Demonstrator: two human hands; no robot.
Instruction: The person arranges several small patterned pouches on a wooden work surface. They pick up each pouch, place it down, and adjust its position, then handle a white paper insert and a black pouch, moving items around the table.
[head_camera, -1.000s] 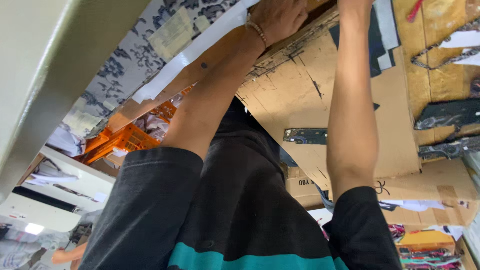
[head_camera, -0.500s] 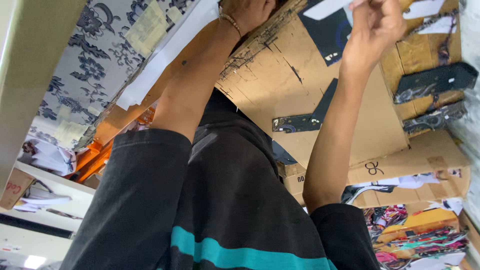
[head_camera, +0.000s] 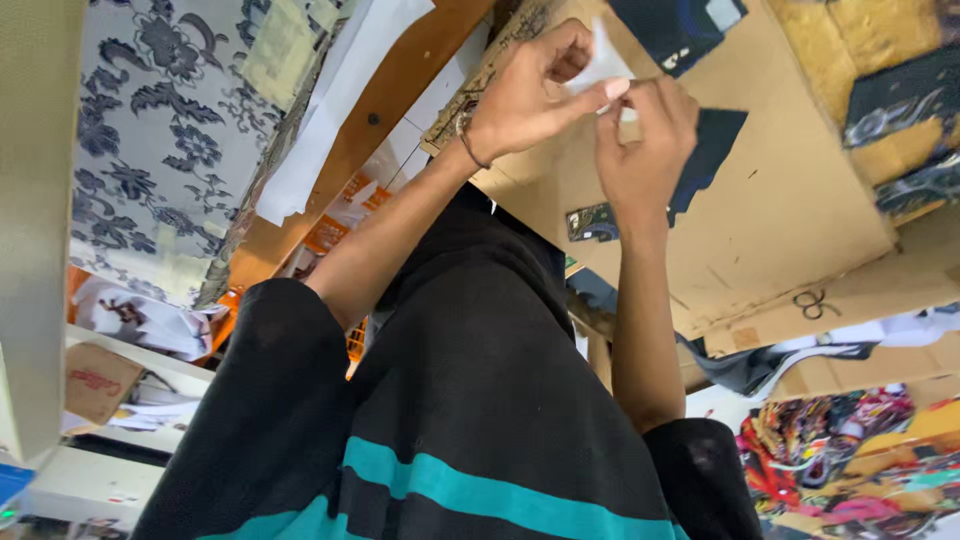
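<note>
Both hands up over the work. My left hand (head_camera: 530, 95), w/ thin wrist band, and my right hand (head_camera: 645, 150) meet at a small white paper slip (head_camera: 605, 65). Thumb and fingertips of each are clamped on it, so it's in the air, touching nothing else. As I judge it: slip picked up, not yet set down or stuck anywhere.

Below is a big brown cardboard sheet (head_camera: 800, 230) w/ a dark navy cloth piece (head_camera: 715, 150) lying on it. Left is a blue-and-white floral cloth (head_camera: 170, 130). Bottom right is a bright multicolour print fabric (head_camera: 850, 470). Room is cluttered, w/ papers and boxes about.
</note>
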